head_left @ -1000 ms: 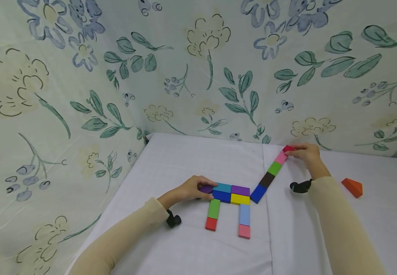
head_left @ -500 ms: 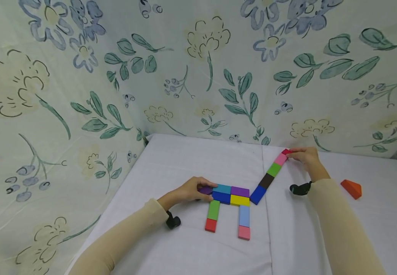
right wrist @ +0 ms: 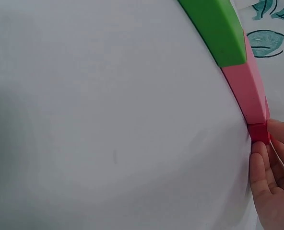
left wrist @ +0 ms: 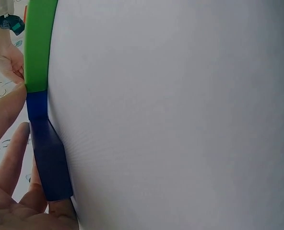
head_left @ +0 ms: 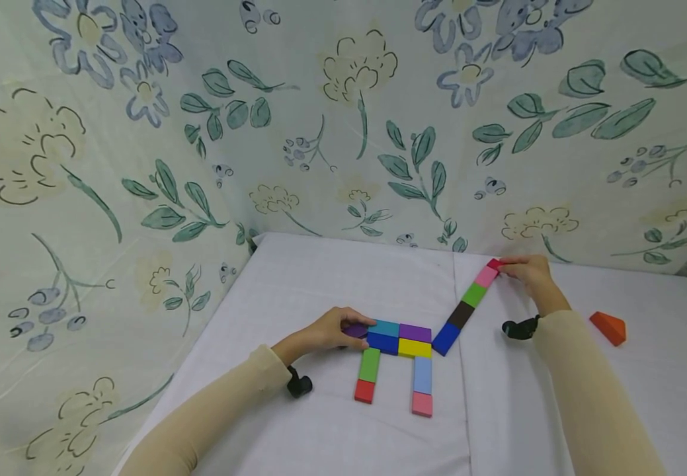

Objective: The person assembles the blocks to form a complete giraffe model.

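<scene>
Flat coloured blocks form a four-block body with two legs and a slanting row at the right. My left hand [head_left: 328, 328] holds a purple block [head_left: 355, 330] at the body's left end, thumb and fingers reaching the teal block [head_left: 384, 327] and blue block [head_left: 383, 341]. In the left wrist view, fingers curl round that dark block [left wrist: 52, 163], beside a green block [left wrist: 39, 48]. My right hand [head_left: 530, 274] pinches a small red block [right wrist: 259, 132] at the row's top end, against a pink block [right wrist: 247, 91]. Below it run a green block [head_left: 474, 293], a dark brown block [head_left: 461, 313] and another blue block [head_left: 446, 338].
An orange angular block [head_left: 609, 328] lies alone to the right of the right forearm. The legs end in a red block [head_left: 364, 391] and a pink block [head_left: 422, 404]. A white cloth [head_left: 295, 423] covers the table, and a floral curtain [head_left: 319, 132] hangs behind.
The red block and the right fingers on it have shifted slightly down and left, closer in line with the pink block. The left hand has kept its place.
</scene>
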### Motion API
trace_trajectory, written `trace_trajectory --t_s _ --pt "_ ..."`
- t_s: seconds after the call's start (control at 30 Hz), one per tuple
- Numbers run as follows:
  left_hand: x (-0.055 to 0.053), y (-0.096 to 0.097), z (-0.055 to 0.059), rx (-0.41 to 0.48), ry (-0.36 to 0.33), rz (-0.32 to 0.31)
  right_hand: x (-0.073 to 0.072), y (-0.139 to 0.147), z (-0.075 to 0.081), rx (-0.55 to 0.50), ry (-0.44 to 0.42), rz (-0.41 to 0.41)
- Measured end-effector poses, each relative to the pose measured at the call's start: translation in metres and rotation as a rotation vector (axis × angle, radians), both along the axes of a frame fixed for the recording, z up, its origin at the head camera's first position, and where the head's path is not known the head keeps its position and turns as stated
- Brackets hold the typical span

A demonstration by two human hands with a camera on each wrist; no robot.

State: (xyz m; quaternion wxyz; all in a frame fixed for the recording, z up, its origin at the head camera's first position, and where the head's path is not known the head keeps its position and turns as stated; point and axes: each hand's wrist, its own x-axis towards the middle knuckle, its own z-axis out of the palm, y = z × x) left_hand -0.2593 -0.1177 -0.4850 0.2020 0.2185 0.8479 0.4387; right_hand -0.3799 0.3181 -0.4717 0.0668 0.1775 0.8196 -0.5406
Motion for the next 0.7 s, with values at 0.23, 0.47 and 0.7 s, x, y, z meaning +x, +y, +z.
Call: trace_trajectory --t_s 0.23,0.47,0.7 --pt "0.0009 0.002 0.0006 -0.015 0.003 0.0 0.0013 0.0026 -0.0016 0.005 0.023 0.027" --pt "0.0008 0.0024 0.0003 -0.015 0.001 0.003 0.0011 0.0033 -0.0031 0.022 0.04 0.033" --pt "-0.0003 0.0007 -0.0016 0.0 0.005 0.006 0.0022 0.0057 -0.0028 0.052 0.065 0.089"
